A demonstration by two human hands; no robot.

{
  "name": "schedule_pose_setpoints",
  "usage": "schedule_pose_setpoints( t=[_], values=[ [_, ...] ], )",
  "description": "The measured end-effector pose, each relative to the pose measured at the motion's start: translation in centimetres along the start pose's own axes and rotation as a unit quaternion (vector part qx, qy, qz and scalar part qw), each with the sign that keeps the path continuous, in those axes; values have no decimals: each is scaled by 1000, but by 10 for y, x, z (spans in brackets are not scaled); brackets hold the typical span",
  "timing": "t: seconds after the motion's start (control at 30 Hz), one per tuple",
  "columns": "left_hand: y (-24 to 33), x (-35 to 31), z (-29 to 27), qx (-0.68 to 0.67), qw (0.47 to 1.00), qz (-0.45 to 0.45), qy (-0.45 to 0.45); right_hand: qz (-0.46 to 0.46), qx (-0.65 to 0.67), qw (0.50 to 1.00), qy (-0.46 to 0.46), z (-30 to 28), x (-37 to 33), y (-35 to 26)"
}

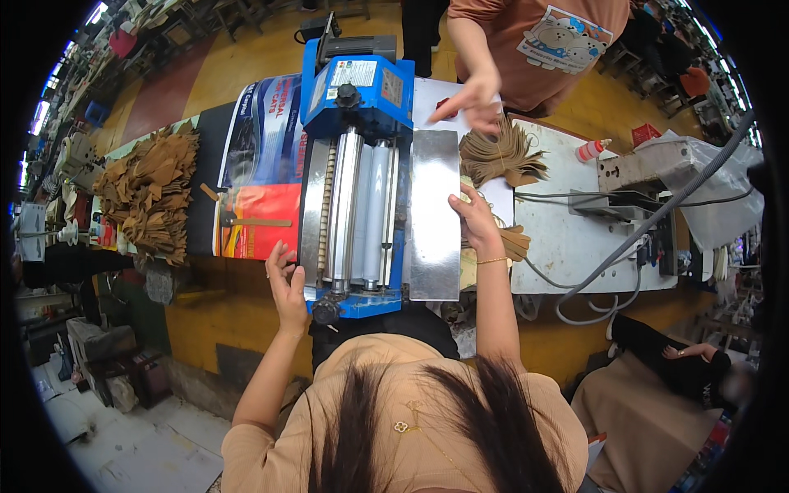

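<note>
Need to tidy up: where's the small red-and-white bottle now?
In the head view, the bottle is upper right on the pale table, right of the fanned brown strips.

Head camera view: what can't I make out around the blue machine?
All in the head view:
Surface beneath the blue machine: hidden by its body.
Whatever lies under the metal plate: hidden by the plate.
Co-worker's hand: blurred, apparently by motion.
Co-worker's head: cut off by the top edge.
</note>
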State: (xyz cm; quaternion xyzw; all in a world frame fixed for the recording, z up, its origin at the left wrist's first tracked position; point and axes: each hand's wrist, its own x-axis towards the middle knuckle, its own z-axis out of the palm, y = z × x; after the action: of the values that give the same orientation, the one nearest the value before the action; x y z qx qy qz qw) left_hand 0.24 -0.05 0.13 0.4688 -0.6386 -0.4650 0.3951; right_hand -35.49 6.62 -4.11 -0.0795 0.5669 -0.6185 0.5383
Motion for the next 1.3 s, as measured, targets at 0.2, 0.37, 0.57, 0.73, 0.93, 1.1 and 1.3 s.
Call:
schedule_pose_setpoints(
  t=[0.2, 0.37, 0.57, 0.73, 0.93, 1.1, 1.3],
  values=[
    [0, 0, 0, -1, 1000, -5, 2, 12, 4, 1000, 1, -1, -3, 2],
    [0, 0, 0, 10, 1000, -8, 3, 16, -7, 1000, 1, -1, -2, 7],
    [3, 1, 0, 12, 1000, 1, 3, -13, -28, 999, -8, 2, 9, 17],
    [0, 1, 0, -3, 1000, -4, -3, 0, -94, 996, 9, 3, 11, 22],
    [-3, 2, 0, -15, 1000, -5, -8, -7, -10, 1000, 7, 17, 10, 30],
    [0, 3, 1, -4, 1000, -7, -13, -13, -13, 1000, 8, 24, 11, 35],
    [3, 3, 0, -9, 1000, -16, -11, -79, -60, 993, 58, 50, 7, 54]
  ],
)
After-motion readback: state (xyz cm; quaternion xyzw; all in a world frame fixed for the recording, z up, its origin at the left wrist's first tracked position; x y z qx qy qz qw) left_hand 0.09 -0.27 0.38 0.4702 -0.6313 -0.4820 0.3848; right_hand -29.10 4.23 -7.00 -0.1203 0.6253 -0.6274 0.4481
